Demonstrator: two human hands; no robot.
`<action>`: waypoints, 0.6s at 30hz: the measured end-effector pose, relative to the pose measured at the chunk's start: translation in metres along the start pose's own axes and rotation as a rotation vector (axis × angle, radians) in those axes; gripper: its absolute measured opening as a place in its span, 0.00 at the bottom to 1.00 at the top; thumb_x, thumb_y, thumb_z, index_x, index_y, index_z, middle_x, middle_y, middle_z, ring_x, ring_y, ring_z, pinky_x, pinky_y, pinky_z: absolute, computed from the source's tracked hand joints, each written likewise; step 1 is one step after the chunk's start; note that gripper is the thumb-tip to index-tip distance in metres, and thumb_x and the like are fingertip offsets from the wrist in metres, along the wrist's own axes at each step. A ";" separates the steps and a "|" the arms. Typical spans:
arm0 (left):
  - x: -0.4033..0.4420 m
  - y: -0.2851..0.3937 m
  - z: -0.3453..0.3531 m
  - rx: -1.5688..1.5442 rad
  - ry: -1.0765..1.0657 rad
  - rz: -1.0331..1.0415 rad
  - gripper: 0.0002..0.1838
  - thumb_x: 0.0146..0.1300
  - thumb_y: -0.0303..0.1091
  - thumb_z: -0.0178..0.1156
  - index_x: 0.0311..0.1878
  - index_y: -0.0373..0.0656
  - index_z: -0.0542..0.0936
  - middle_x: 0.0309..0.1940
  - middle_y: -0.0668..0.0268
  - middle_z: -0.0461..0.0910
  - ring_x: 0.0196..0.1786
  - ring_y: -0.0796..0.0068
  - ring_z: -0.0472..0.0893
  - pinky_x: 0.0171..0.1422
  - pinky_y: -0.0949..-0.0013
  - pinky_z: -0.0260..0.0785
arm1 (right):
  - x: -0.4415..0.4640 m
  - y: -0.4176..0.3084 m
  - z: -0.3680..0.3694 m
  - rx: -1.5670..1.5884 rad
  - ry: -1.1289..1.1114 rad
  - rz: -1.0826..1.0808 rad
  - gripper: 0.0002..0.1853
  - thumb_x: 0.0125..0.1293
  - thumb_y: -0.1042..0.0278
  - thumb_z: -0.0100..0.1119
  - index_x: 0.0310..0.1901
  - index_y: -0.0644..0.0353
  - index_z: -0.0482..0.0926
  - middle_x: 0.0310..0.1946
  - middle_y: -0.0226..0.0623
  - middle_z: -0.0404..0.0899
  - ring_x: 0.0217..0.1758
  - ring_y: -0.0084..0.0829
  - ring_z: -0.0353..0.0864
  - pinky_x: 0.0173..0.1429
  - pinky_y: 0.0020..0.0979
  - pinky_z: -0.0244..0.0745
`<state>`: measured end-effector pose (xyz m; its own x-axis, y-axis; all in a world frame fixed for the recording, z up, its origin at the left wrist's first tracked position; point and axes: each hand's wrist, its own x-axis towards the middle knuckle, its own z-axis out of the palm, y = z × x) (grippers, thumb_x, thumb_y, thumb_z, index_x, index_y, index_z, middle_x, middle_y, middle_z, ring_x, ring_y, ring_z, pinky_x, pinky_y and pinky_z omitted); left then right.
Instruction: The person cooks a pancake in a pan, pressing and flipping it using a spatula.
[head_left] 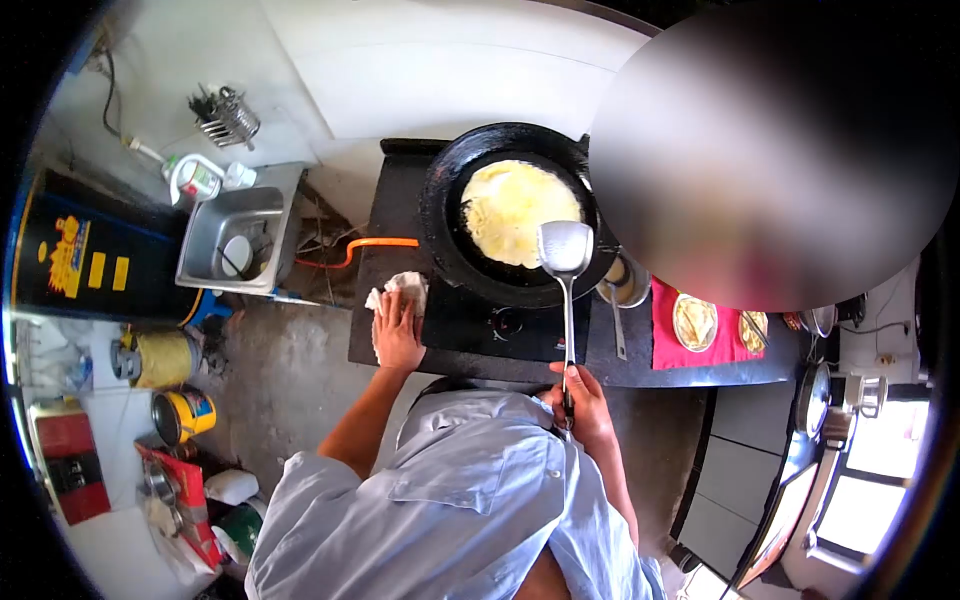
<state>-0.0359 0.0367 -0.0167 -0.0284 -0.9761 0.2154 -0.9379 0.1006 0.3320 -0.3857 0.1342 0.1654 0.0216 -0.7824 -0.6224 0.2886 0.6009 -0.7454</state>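
Observation:
My right hand (582, 398) is closed round the handle of a metal spatula (566, 250), whose blade is over the lower right edge of a pale yellow pancake (515, 215). The pancake lies flat in a large black wok (440, 225) on the stove (480, 325). My left hand (397, 335) rests on a white cloth (411, 289) at the left end of the dark counter (380, 215), its fingers pointing toward the back and lying over the cloth.
Right of the wok are a bowl (628, 283) with a utensil and a red cloth (665, 345) bearing plates of food (696, 322). An orange hose (380, 241) reaches the counter from the left. Further left stands a metal sink (208, 222). A large blur covers the upper right.

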 end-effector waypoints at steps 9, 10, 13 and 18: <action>0.002 -0.025 -0.014 -0.004 -0.047 0.099 0.28 0.74 0.42 0.61 0.75 0.45 0.76 0.82 0.56 0.65 0.85 0.46 0.61 0.85 0.42 0.54 | 0.003 0.002 0.009 0.056 0.008 -0.014 0.22 0.85 0.46 0.52 0.61 0.58 0.78 0.25 0.30 0.74 0.16 0.23 0.69 0.18 0.28 0.62; 0.007 -0.027 -0.013 0.006 -0.042 0.086 0.28 0.74 0.42 0.60 0.74 0.45 0.76 0.82 0.56 0.65 0.85 0.46 0.61 0.85 0.42 0.54 | 0.001 0.002 0.011 0.073 0.010 -0.007 0.22 0.85 0.46 0.52 0.61 0.57 0.77 0.25 0.30 0.74 0.16 0.23 0.69 0.18 0.28 0.62; 0.029 -0.027 -0.015 -0.045 -0.016 0.043 0.28 0.72 0.40 0.62 0.74 0.45 0.76 0.80 0.56 0.67 0.84 0.43 0.62 0.85 0.42 0.55 | -0.001 0.001 0.017 0.064 0.026 -0.015 0.21 0.85 0.46 0.51 0.61 0.57 0.77 0.25 0.29 0.74 0.16 0.22 0.68 0.19 0.28 0.62; 0.059 -0.026 -0.016 -0.131 -0.072 0.300 0.30 0.69 0.36 0.65 0.75 0.60 0.78 0.79 0.55 0.68 0.83 0.42 0.63 0.83 0.40 0.58 | -0.001 0.002 0.020 0.040 0.030 -0.029 0.21 0.86 0.47 0.48 0.62 0.57 0.77 0.26 0.29 0.74 0.18 0.21 0.69 0.20 0.27 0.61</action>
<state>-0.0073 -0.0205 0.0020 -0.3248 -0.9101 0.2574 -0.8319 0.4044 0.3800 -0.3658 0.1333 0.1693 -0.0162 -0.7938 -0.6080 0.3266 0.5705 -0.7536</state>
